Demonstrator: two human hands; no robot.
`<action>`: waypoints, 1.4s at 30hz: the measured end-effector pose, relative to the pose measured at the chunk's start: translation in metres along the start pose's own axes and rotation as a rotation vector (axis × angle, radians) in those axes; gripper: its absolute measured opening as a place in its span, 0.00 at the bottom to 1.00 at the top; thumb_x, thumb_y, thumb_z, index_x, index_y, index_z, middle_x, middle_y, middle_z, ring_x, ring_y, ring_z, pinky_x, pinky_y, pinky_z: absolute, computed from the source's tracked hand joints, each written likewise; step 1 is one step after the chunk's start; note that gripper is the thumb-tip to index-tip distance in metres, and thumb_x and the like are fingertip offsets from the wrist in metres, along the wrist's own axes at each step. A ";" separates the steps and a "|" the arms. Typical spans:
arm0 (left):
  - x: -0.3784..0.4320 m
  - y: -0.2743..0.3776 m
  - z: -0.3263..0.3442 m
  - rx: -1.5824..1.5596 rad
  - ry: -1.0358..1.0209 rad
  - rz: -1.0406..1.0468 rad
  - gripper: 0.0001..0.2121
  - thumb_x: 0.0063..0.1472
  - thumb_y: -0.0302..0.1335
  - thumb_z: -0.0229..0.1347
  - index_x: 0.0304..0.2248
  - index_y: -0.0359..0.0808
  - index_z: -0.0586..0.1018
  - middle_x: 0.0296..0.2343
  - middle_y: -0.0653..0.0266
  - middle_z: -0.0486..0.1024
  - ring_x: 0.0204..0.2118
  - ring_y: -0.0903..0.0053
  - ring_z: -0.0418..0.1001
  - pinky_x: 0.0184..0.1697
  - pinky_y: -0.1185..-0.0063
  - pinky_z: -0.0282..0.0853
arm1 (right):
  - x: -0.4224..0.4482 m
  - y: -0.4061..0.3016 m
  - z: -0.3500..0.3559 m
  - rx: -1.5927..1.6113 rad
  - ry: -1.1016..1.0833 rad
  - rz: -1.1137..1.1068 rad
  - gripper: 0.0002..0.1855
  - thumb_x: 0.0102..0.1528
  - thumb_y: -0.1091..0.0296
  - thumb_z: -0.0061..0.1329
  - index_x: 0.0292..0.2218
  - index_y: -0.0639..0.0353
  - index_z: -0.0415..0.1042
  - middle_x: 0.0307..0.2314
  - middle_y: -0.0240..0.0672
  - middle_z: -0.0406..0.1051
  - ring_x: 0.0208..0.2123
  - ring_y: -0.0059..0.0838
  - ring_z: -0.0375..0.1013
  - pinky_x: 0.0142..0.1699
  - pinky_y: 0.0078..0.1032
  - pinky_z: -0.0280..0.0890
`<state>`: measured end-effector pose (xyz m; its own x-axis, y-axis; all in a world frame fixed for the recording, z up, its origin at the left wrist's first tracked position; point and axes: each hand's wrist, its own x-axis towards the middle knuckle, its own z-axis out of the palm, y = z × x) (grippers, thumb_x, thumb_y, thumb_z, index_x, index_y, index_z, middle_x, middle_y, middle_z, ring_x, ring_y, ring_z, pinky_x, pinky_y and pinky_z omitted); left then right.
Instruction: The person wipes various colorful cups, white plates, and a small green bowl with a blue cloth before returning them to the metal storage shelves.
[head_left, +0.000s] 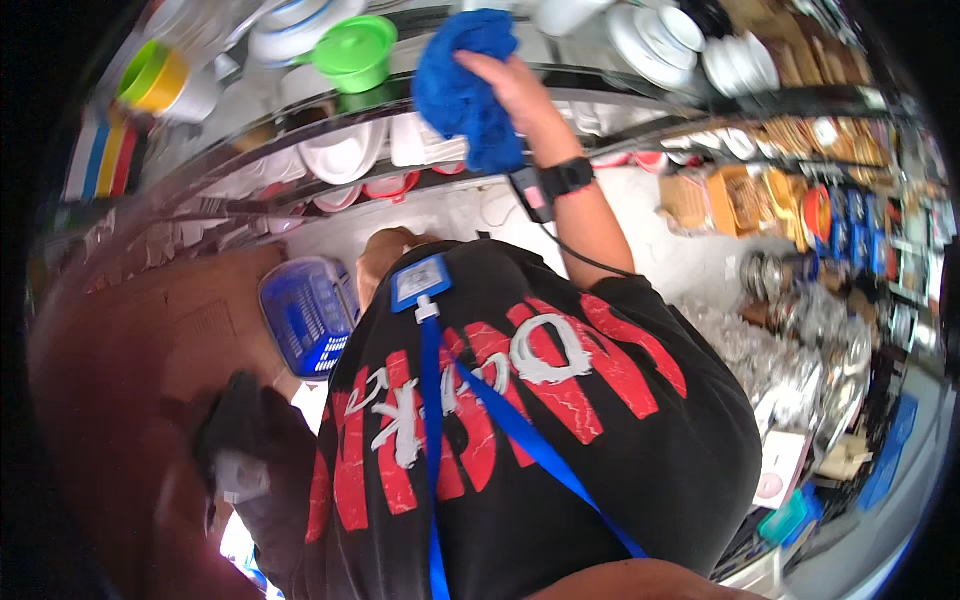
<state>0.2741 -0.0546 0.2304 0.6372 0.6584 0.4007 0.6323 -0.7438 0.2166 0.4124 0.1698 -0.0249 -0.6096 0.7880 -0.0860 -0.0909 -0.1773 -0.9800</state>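
Observation:
My right hand (517, 90) reaches forward to the black-edged shelf and grips a blue cloth (457, 90). The cloth is bunched on the shelf, and part of it hangs down over the front edge (585, 79). A lidded green plastic pot (356, 56) stands just left of the cloth. White plates and bowls (660, 45) sit to its right. Past the bottom of my black shirt shows a tan shape (386, 251). It may be my left hand, but the shirt hides most of it and I cannot make out the fingers.
Lower shelves carry white dishes (345, 150) and red-rimmed ware (390, 184). A blue plastic basket (307, 315) stands on the floor at left, near brown cardboard (187, 322). Yellow bins (739, 199) and plastic-wrapped goods (780, 367) crowd the right side. A blue lanyard with a badge (421, 283) hangs over my shirt.

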 end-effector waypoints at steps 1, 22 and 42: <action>0.001 -0.015 0.004 0.022 0.019 -0.105 0.08 0.43 0.23 0.51 0.26 0.33 0.77 0.22 0.55 0.74 0.26 0.61 0.71 0.29 0.72 0.67 | 0.003 -0.001 -0.006 0.077 0.003 0.078 0.16 0.51 0.64 0.51 0.40 0.62 0.70 0.33 0.31 0.72 0.35 0.22 0.71 0.42 0.21 0.65; -0.032 -0.240 0.154 0.181 0.075 -0.552 0.08 0.46 0.26 0.55 0.29 0.35 0.79 0.29 0.57 0.72 0.33 0.61 0.71 0.38 0.70 0.67 | -0.001 0.004 -0.006 0.158 0.083 0.050 0.17 0.51 0.65 0.51 0.41 0.64 0.69 0.34 0.33 0.72 0.36 0.23 0.71 0.42 0.22 0.65; -0.038 -0.225 0.154 0.053 0.307 -0.588 0.09 0.47 0.31 0.59 0.27 0.35 0.79 0.22 0.60 0.74 0.27 0.64 0.72 0.31 0.72 0.67 | -0.002 0.001 -0.004 0.185 0.068 0.046 0.17 0.51 0.65 0.51 0.41 0.64 0.68 0.34 0.33 0.71 0.35 0.23 0.71 0.41 0.22 0.65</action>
<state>0.1753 0.1055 0.0294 0.0302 0.8840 0.4666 0.8623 -0.2592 0.4351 0.4168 0.1704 -0.0269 -0.5624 0.8134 -0.1484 -0.2112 -0.3148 -0.9254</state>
